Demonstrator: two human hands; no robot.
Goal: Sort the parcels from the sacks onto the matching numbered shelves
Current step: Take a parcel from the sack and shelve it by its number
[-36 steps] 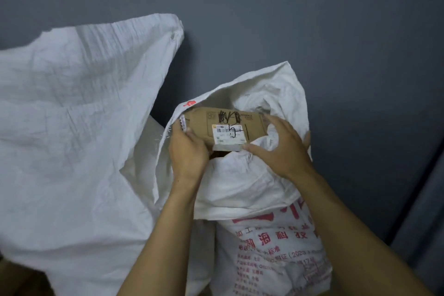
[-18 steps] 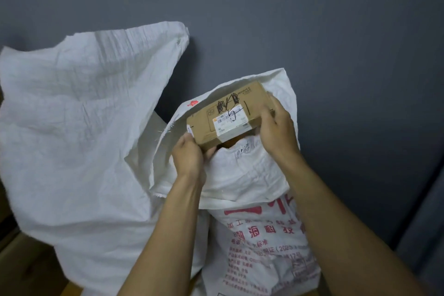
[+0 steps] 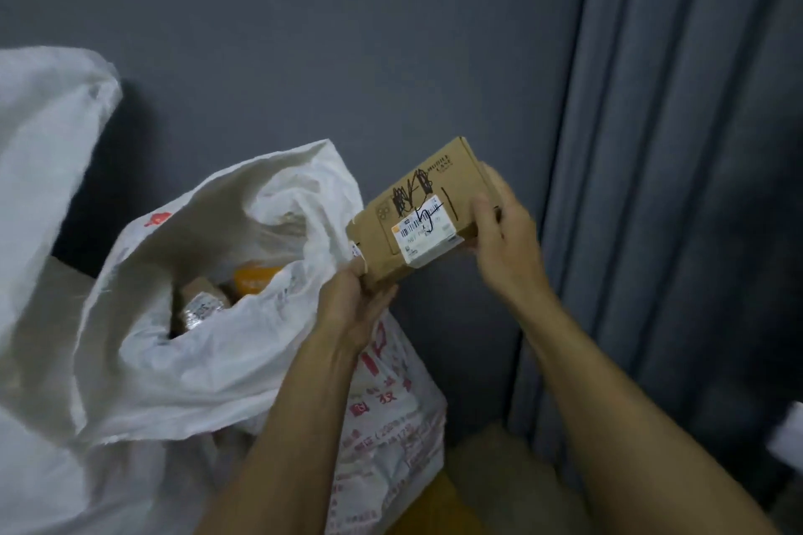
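Note:
A small brown cardboard parcel (image 3: pixel 423 211) with a white barcode label and black pen marks is held in the air, to the right of the open white sack (image 3: pixel 208 343). My left hand (image 3: pixel 354 302) grips its lower left corner. My right hand (image 3: pixel 504 230) grips its right end, thumb on top. The sack has red print on its side and its mouth gapes open. Inside it lie a taped brown parcel (image 3: pixel 202 304) and an orange parcel (image 3: pixel 256 278).
A second, larger white sack (image 3: pixel 39 169) stands at the left. A dark grey wall is behind, and a grey curtain (image 3: pixel 678 187) hangs at the right. Tan floor (image 3: pixel 499 465) shows below the curtain. A white object (image 3: pixel 788 434) peeks in at the right edge.
Both hands have lifted the brown parcel up out of the sack and carried it to the right. The view has swung right, bringing the curtain into sight.

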